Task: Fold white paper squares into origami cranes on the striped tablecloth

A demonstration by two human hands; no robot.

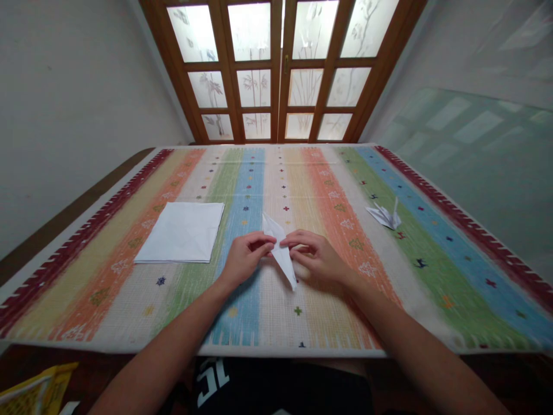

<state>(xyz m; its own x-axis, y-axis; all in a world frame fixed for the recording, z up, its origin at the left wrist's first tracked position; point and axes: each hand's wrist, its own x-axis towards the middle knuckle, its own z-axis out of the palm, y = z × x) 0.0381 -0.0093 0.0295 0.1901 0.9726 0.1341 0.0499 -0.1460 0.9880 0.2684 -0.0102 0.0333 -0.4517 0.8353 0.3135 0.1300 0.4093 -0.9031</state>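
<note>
Between my hands is a piece of folded white paper (284, 260), a long narrow diamond with one point toward the far side and the other toward me. My left hand (247, 253) pinches its left edge near the middle with thumb and forefinger. From the right, my right hand (317, 252) grips the opposite edge, fingers curled and closed on it. To the left lies a stack of square white paper sheets (181, 231), flat on the cloth. A folded white paper crane (386, 216) rests over on the right.
A striped, patterned tablecloth (199, 300) covers the table. Wooden doors with glass panes (276, 69) stand behind the far edge. A glass-like greenish panel (470, 150) leans along the right wall. Something yellow (38, 389) shows below the near left edge.
</note>
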